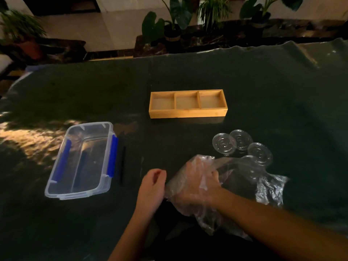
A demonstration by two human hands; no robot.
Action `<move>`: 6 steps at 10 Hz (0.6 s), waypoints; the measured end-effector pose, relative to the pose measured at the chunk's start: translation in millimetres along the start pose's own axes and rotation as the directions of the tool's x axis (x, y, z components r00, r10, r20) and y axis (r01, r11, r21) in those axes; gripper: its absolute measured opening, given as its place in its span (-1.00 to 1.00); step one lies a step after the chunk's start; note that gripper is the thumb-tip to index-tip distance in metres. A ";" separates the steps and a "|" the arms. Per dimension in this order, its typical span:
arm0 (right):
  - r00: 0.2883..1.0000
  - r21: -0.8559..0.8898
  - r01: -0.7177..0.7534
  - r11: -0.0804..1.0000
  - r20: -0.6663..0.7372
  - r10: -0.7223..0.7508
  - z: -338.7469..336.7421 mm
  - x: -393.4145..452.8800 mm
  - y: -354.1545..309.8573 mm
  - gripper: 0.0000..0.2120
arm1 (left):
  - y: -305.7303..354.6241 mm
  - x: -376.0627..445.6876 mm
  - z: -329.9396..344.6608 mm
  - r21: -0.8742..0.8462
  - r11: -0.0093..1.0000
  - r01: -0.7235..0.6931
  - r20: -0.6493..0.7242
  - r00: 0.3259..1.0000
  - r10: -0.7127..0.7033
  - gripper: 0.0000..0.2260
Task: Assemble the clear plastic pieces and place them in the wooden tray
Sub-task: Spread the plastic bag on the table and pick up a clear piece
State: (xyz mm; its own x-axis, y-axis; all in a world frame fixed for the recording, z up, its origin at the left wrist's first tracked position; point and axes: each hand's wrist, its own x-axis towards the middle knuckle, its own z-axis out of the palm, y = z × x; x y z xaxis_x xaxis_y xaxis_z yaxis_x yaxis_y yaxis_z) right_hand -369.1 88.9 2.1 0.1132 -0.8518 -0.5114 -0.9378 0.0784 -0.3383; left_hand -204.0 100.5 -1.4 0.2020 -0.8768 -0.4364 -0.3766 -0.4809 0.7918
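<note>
A wooden tray [188,113] with three empty compartments lies at the table's centre. Several clear round plastic lids [242,146] sit in a cluster to the right of centre. A crumpled clear plastic bag [235,187] lies in front of them. My right hand [197,181] is pushed inside the bag, fingers curled; what it holds, if anything, is hidden by the film. My left hand [151,187] rests just left of the bag with fingers loosely curled at its edge.
A clear plastic box [82,161] with blue clips stands at the left, empty. A thin dark stick [122,164] lies beside its right side. The table is covered by a dark cloth [188,72]. Potted plants stand beyond the far edge.
</note>
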 end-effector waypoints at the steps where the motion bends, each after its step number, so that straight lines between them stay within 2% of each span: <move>1: 0.997 -0.277 0.050 0.960 -0.041 -0.063 2.0 5.4 -13.5 -0.34 | -28.2 7.5 11.7 -0.010 0.994 0.106 0.102 0.989 -0.105 -0.89; 2: 0.945 -0.263 0.074 0.962 -0.288 -0.152 2.4 16.2 -6.4 -0.63 | -34.4 0.7 21.3 -0.200 0.943 0.266 0.244 0.946 -0.215 -0.86; 3: 0.959 -0.280 0.076 0.957 -0.243 -0.147 13.6 21.3 8.3 -0.45 | -33.7 -1.4 27.7 -0.232 0.949 0.213 0.238 0.958 -0.157 -0.87; 4: 0.975 -0.304 0.048 0.951 -0.195 -0.111 23.3 25.6 12.3 -0.34 | -30.7 -0.2 32.6 -0.103 0.983 0.154 0.260 0.958 -0.123 -0.92; 5: 0.977 -0.273 0.072 0.959 -0.175 -0.123 16.2 30.5 23.0 -0.39 | -26.7 9.5 26.7 -0.051 0.984 0.172 0.252 0.955 -0.153 -0.93; 6: 0.968 -0.275 0.166 0.947 -0.139 -0.210 11.5 25.7 39.7 -0.42 | -17.4 26.1 18.0 -0.104 0.975 0.197 0.190 0.966 -0.175 -0.85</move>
State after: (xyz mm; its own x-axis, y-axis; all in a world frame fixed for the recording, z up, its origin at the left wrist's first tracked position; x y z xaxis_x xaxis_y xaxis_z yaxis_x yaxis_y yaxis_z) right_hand -399.7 76.0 -33.6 0.2606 -0.9128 -0.3143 -0.9596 -0.2091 -0.1883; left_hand -208.5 86.0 -34.3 0.0889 -0.7620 -0.6414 -0.2328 -0.6420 0.7305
